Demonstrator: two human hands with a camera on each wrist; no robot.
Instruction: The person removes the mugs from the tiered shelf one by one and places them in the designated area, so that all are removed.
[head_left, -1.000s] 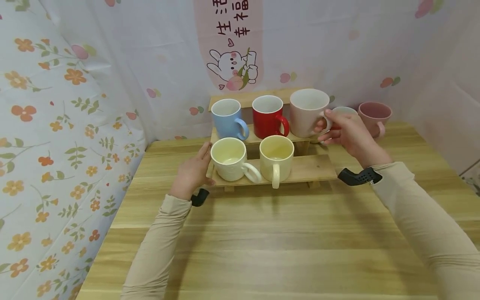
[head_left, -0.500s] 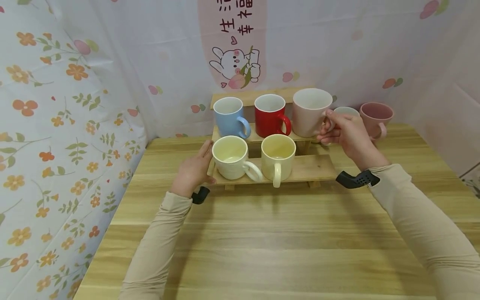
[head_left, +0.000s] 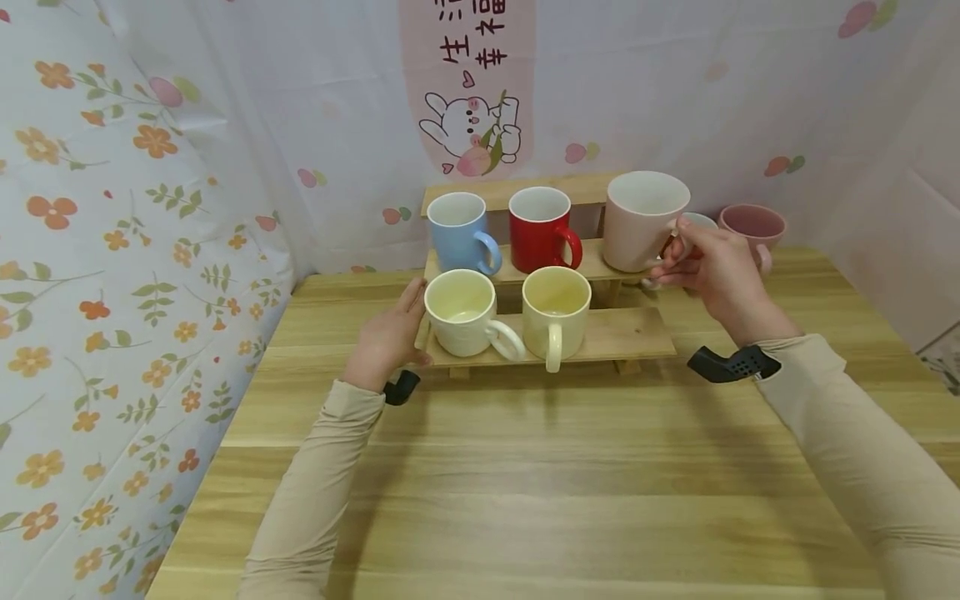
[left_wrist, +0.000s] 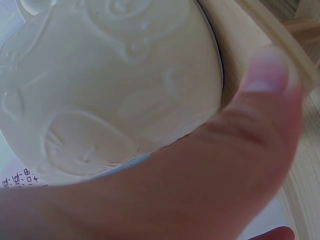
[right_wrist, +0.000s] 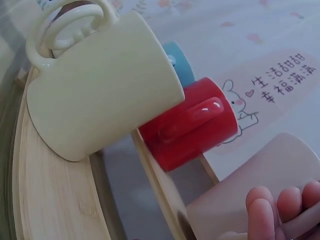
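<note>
Two mugs, a blue mug (head_left: 453,244) and a red mug (head_left: 534,246), stood on the middle tier of the wooden rack (head_left: 630,333) at centre frame. Right of centre, the pale pink mug (head_left: 637,225) sat at that tier's right end, its handle (right_wrist: 303,220) pinched by the right hand (head_left: 723,271), probably because it faced that side; whether its base bore fully on wood couldn't be told. Left of centre, the left hand (head_left: 384,343), unclenched, rested against the rack beside the cream mug (head_left: 456,329), thumb (left_wrist: 270,75) on the lower shelf, seemingly for steadiness.

Right fingers (head_left: 688,268) seemingly grip pink mug (head_left: 639,223).
</note>
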